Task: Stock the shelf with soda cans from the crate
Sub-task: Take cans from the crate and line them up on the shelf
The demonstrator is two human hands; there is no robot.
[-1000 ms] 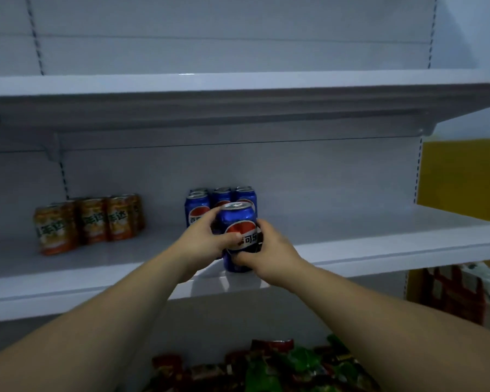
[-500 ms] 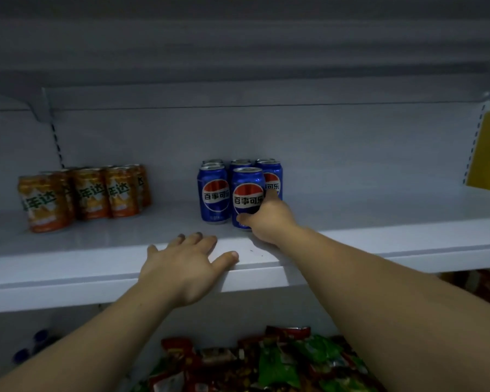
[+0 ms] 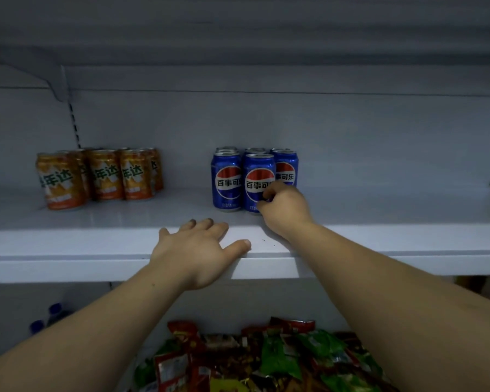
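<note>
Several blue cola cans (image 3: 227, 181) stand grouped on the white shelf (image 3: 379, 239), near its middle. The front middle blue can (image 3: 256, 176) stands upright on the shelf, and my right hand (image 3: 283, 209) curls its fingers round the can's lower right side. My left hand (image 3: 198, 247) lies flat, fingers spread, on the shelf's front edge just left of the cans, holding nothing. The crate is out of view.
A group of orange soda cans (image 3: 102, 176) stands at the shelf's left. Bare shelf lies right of the blue cans. Snack packets (image 3: 255, 360) fill the level below, with blue bottle caps (image 3: 54, 309) at lower left. An upper shelf hangs overhead.
One second ago both hands held the blue can in front of the group. The can now stands in the front row, and my left hand has come off it onto the shelf edge.
</note>
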